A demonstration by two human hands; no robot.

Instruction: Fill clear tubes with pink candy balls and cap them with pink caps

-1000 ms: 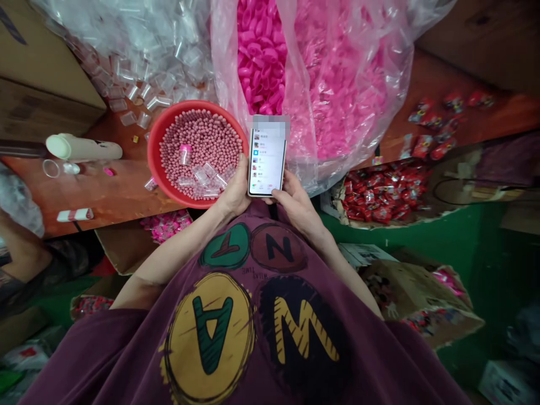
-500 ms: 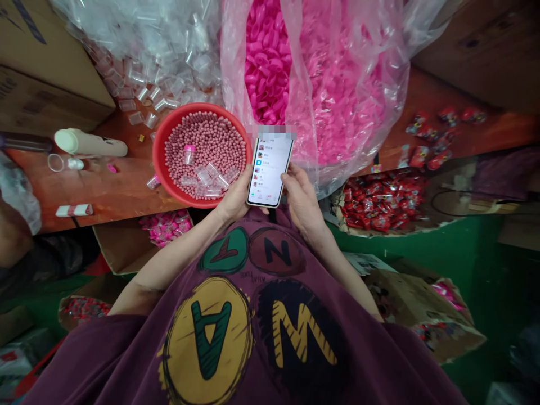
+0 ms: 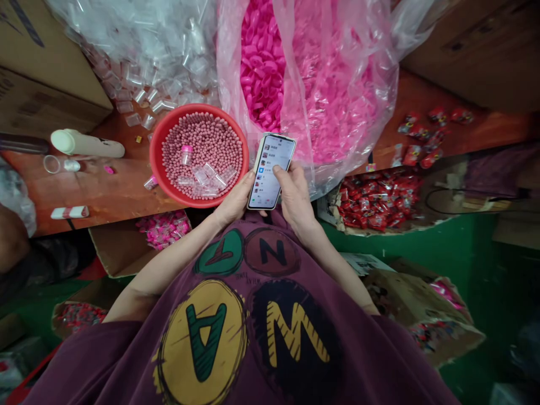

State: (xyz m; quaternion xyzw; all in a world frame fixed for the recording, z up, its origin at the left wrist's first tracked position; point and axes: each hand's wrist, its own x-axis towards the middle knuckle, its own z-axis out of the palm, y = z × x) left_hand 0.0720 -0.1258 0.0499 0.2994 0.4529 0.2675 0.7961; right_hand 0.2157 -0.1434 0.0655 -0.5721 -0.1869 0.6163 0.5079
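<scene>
A smartphone (image 3: 265, 185) in a pale case is tilted in front of my chest, its lit screen showing a list with small pictures. My left hand (image 3: 235, 198) is closed around its left edge and lower part, with some fingers hidden behind it. My right hand (image 3: 297, 197) is at the right edge, its thumb over the middle of the screen and its other fingers curled by the side, partly hidden. Just left of the phone stands a red bowl (image 3: 154, 152) of pink beads (image 3: 202, 138), with several clear small cups and a pink-capped one on top.
Behind the phone sits a large clear bag (image 3: 337, 84) of pink plastic pieces. Clear cups (image 3: 139, 84) are heaped at the back left, near a white bottle (image 3: 86, 143). Red wrapped packets (image 3: 379, 199) fill a box at right. Below the table is a box of pink pieces (image 3: 164, 228).
My right thumb has moved from the phone's right edge onto the screen. The phone has tilted slightly more to the right, and its list has shifted. The whole view has moved slightly.
</scene>
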